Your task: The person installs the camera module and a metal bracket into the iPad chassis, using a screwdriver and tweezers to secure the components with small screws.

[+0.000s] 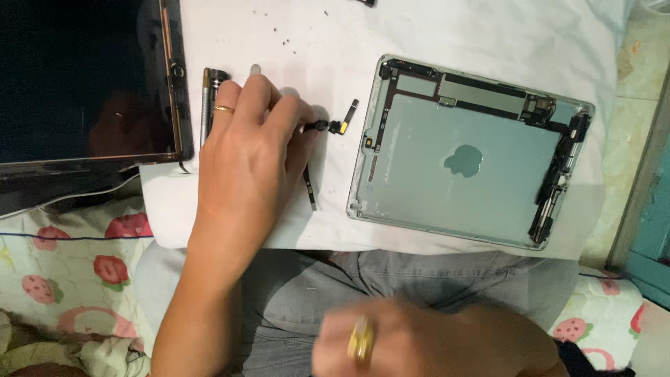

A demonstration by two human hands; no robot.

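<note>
Right hand (391, 342) blurs low, grip unreadable; left hand (248, 150) pinches a thin flex cable (322, 127) (light, limp, tear-prone — best held by its connector) beside the tablet shell (467, 153).

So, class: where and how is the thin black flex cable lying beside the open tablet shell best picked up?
Probably pinch the flex cable at its free lower strip, coming from the shell side: the left hand covers its connector end, and the flat, narrow strip lies bare on the white cloth.
</note>
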